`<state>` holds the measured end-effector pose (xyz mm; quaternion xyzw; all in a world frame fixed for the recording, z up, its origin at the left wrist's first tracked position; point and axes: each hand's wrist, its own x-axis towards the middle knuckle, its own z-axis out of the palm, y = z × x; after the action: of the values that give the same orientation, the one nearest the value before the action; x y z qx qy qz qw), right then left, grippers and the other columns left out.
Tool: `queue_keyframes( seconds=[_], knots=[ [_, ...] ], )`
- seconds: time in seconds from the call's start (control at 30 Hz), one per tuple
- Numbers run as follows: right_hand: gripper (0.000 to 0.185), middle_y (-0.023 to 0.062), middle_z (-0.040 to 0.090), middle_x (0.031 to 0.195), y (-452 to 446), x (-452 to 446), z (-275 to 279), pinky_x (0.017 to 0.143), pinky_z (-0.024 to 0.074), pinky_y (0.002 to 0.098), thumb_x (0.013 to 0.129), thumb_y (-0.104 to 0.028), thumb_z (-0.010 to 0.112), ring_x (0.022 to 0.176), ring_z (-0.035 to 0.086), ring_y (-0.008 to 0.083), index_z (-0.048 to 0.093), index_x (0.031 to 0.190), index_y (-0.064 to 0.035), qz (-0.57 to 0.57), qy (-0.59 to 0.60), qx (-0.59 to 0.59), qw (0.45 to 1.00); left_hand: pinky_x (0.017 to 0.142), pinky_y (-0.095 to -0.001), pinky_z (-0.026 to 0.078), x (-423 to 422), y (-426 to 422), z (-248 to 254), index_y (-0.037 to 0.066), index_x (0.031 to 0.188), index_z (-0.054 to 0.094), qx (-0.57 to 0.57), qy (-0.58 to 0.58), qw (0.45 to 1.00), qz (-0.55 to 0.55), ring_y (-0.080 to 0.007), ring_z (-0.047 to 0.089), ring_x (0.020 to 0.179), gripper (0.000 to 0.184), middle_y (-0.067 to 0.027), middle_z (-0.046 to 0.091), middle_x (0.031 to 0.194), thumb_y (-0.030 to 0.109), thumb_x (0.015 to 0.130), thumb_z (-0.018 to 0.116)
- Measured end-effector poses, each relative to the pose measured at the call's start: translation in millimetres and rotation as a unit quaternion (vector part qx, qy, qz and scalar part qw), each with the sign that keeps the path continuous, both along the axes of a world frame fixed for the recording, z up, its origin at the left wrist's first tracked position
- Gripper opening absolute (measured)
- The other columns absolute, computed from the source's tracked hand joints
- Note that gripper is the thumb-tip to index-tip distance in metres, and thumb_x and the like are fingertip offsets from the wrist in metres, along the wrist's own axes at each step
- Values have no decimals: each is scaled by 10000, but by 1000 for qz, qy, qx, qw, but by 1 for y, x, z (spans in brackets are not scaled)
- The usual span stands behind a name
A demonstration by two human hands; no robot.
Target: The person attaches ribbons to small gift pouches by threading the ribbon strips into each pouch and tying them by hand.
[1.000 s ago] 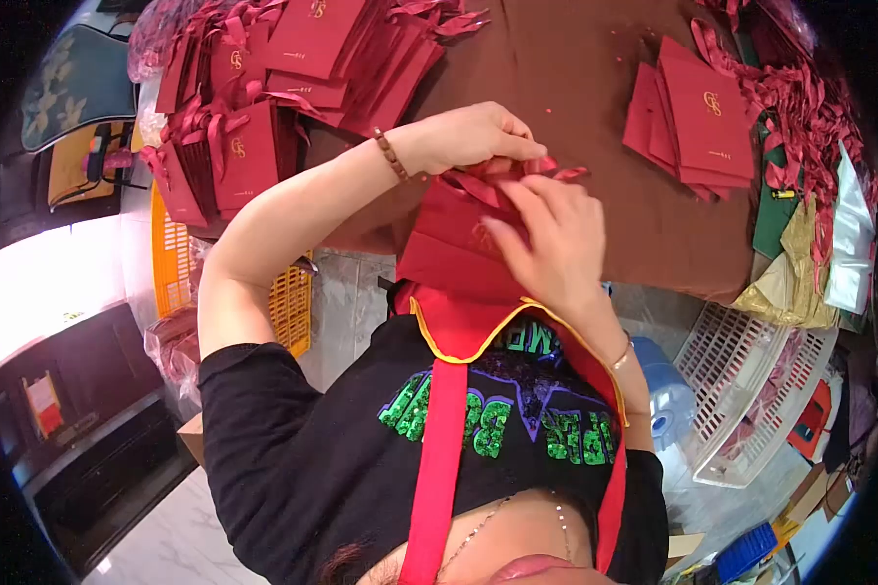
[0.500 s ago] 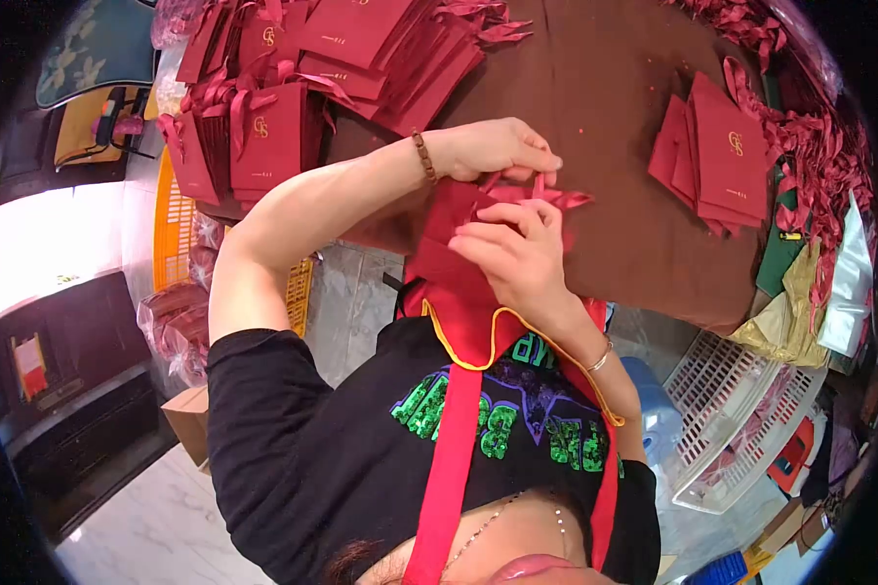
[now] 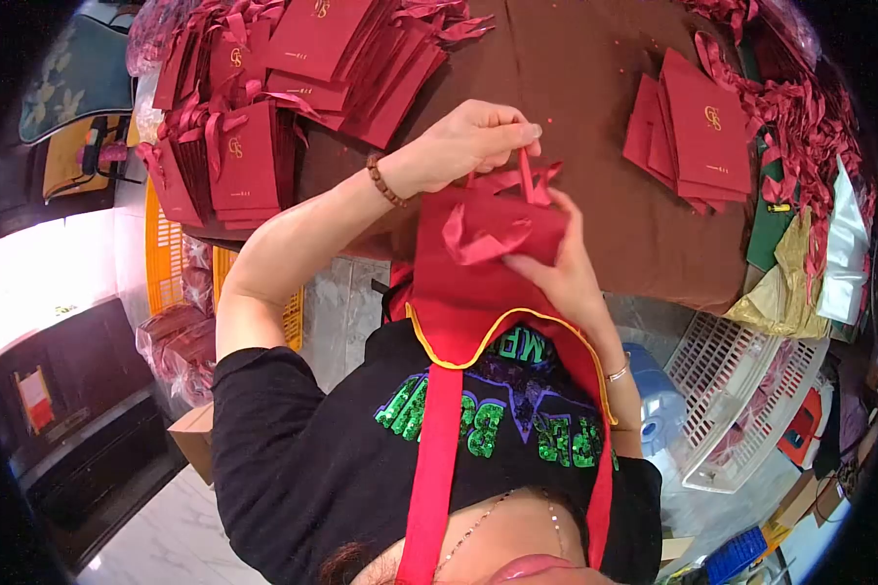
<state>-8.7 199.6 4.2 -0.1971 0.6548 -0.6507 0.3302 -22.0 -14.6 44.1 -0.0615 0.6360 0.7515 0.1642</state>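
Observation:
A red paper bag (image 3: pixel 478 249) stands at the table's front edge, close to my apron. My left hand (image 3: pixel 493 141) pinches a red ribbon (image 3: pixel 526 177) and holds it taut above the bag's top. A looser ribbon loop (image 3: pixel 486 244) hangs across the bag's front. At the bag's right side, my right hand (image 3: pixel 568 261) grips it, with the thumb on the front and the fingers at the upper right edge. Part of the right fingers is hidden behind the bag and ribbon.
Stacked red bags (image 3: pixel 327 49) with ribbons lie at the back left of the brown-covered table (image 3: pixel 556 78). More flat bags (image 3: pixel 707 127) and a ribbon heap (image 3: pixel 810 127) are at the right. White baskets (image 3: pixel 741 400) and a blue water bottle (image 3: pixel 654 395) stand on the floor at right.
My left hand has risen slightly, drawing the ribbon up. My right hand has moved from in front of the bag to its right side, uncovering the front and a ribbon loop. The view has shifted.

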Motion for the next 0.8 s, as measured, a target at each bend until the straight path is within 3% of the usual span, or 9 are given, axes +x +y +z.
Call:
queue_keyframes(
  seconds=[0.17,0.27,0.33,0.37,0.43,0.47,0.57,0.63,0.8],
  knots=[
    [847,147,383,1329,8,2,11,1032,344,345,734,46,691,1209,418,206,173,1397,-59,47,-71,-18,996,436,-205,185,-19,-14,12,23,830,603,-53,12,994,96,-13,238,468,274,105,324,531,269,929,535],
    [860,143,370,1345,4,1,11,1026,355,348,741,53,678,1220,406,204,152,1411,-64,18,-11,-29,999,502,-186,318,-28,-20,11,12,894,625,-97,18,993,62,-35,410,563,286,57,484,625,281,931,532],
    [866,141,363,1352,3,-4,8,1026,357,348,741,56,674,1225,400,203,145,1415,-67,-1,51,-22,998,607,-194,388,-30,-22,9,13,1147,556,-159,200,963,90,-45,445,711,353,9,535,833,286,922,544],
    [856,139,354,1358,3,-7,4,1029,355,349,747,58,666,1229,397,207,148,1417,-69,-35,3,-45,998,607,-194,388,-27,-26,10,13,1147,556,-159,203,962,90,-45,445,711,353,9,535,833,286,922,544],
    [847,138,346,1365,3,-11,2,1031,354,350,752,59,658,1232,394,210,151,1418,-71,-71,-44,-72,994,774,-236,417,-8,-33,28,53,1402,272,-122,105,977,139,-95,485,919,587,-75,498,1180,284,928,532],
    [834,139,340,1369,1,-14,3,1031,356,351,759,62,649,1229,399,215,157,1418,-76,-112,-61,-92,988,829,-257,421,1,-40,24,90,1456,58,-141,96,979,110,-131,497,1001,727,-115,367,1373,279,931,525],
    [798,139,349,1365,-5,-21,2,1022,367,358,778,71,624,1217,413,223,170,1416,-83,-171,-73,-130,974,981,-308,367,40,-27,6,60,1447,143,-149,105,981,70,-183,455,1153,711,-112,356,1390,200,898,572],
    [756,138,364,1357,-10,-23,0,1017,374,362,790,85,601,1216,412,222,192,1406,-75,-213,-50,-138,966,1018,-309,336,49,-15,6,14,1407,253,-61,105,992,-17,-168,433,1187,641,-86,406,1358,108,871,591],
    [535,113,486,1224,-8,-39,-15,981,391,344,852,17,589,1102,504,182,318,1306,-64,-230,-205,-204,929,973,-290,384,64,-13,28,-25,1316,409,3,40,999,0,-116,495,1109,484,-47,537,1236,-33,856,558]
  ],
)
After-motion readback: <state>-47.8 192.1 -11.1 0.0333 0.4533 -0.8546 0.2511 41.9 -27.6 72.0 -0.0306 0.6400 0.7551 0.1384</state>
